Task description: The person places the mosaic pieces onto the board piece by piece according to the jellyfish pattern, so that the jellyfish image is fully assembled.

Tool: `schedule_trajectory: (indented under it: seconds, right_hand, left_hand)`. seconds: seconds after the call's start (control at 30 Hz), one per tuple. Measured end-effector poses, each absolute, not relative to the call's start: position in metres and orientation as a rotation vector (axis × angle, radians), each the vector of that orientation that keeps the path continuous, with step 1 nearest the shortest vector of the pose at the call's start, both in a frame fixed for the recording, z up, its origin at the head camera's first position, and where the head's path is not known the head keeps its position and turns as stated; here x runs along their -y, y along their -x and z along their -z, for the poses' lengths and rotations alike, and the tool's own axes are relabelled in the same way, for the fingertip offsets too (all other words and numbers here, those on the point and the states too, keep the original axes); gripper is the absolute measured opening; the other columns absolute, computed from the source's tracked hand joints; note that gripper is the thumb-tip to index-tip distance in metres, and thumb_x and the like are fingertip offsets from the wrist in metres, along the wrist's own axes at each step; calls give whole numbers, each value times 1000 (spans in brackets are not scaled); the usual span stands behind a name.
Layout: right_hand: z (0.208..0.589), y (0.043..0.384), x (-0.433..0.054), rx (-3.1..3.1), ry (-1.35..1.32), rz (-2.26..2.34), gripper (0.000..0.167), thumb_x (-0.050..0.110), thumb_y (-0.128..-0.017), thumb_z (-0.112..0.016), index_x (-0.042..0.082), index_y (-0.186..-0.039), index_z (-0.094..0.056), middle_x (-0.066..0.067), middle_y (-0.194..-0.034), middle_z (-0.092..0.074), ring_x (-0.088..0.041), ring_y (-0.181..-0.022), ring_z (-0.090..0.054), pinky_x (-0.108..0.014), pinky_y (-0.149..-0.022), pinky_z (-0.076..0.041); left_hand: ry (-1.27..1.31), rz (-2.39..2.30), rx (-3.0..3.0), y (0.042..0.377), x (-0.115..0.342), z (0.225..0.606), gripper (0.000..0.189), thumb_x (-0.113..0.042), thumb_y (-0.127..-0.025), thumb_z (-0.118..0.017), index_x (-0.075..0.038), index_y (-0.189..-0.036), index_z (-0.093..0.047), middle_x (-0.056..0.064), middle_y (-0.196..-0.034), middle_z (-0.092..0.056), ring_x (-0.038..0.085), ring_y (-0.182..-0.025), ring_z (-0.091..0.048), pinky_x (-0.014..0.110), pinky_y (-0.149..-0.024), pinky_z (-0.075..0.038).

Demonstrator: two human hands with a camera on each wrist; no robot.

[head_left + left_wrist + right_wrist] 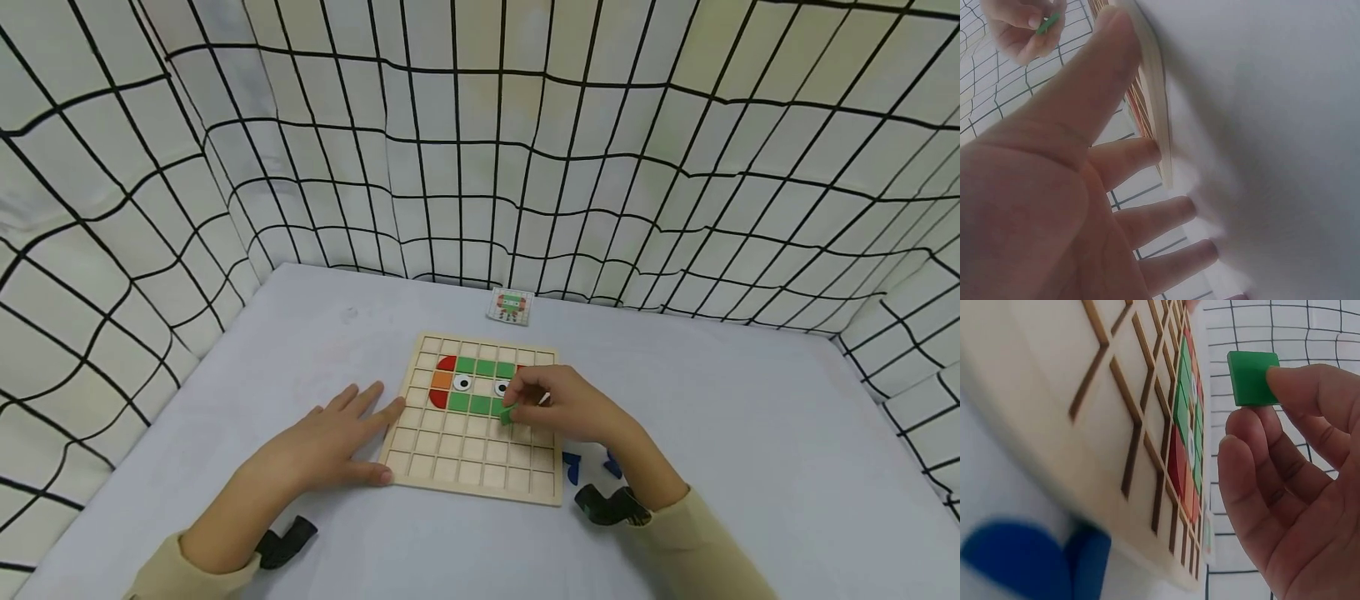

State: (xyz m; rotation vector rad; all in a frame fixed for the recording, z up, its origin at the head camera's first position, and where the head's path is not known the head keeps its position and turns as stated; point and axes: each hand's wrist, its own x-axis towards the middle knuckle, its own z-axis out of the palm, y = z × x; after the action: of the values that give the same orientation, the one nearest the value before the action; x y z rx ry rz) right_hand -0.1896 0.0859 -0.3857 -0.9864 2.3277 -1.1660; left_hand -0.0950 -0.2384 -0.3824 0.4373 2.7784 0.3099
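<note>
A wooden grid board (pixel 445 446) lies on the white table. In its upper rows sit green squares (pixel 485 368), rounded red pieces (pixel 438 399), an orange square (pixel 441 380) and two eye tiles (pixel 462 382). My left hand (pixel 318 446) rests with spread fingers beside the board, thumb and index finger at its left edge. Over the board's right half, my right hand (pixel 570 404) pinches a green square tile (pixel 1249 378) between thumb and fingers. In the right wrist view the tile is held up on edge, apart from the grid.
Blue pieces (pixel 572 468) lie by the board's lower right side, close to my right wrist. A small picture card (pixel 511 307) sits behind the board. Black netting (pixel 517 158) over white cloth rises around the table's back and sides. Dark devices (pixel 287 543) are strapped at both wrists.
</note>
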Motion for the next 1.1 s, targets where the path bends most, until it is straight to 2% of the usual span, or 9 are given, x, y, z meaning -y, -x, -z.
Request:
schedule_trajectory:
  seconds: [0.2,0.43,0.67,1.1]
  right_hand:
    - [391,190,-63,-2348,1001,1102,10,11,-92,-69,21,-93,-67,8,-88,-65,-13,-80,-59,-26,-70,-51]
    - [397,189,-49,-2450,1018,985,10,15,-90,-73,24,-91,-68,11,-86,-64,-11,-63,-56,-27,-63,-49]
    - [400,185,-49,-2505,1035,900,9,16,-91,-72,25,-91,-67,14,-81,-63,-8,-71,-56,-25,-64,-49]
    - [396,179,-47,-2539,1008,870,11,15,-90,-73,21,-93,-64,11,-78,-61,-9,-73,-56,-26,-67,-50]
  left_hand:
    - [-435,-309,-2778,94,239,382,95,-62,-79,-72,-19,-156,-37,22,-162,-25,54,-145,-22,76,-103,-31]
    - [-457,-309,-2783,94,240,383,94,-63,-81,-70,-19,-156,-36,22,-162,-25,54,-145,-22,75,-103,-31]
    - [-452,-305,-2787,95,238,382,94,-62,-80,-72,-19,-156,-36,22,-162,-25,54,-145,-22,75,-103,-31]
    - [-452,-296,-2777,95,238,380,94,-62,-80,-72,-19,-156,-36,22,-162,-26,54,-144,-23,75,-102,-32]
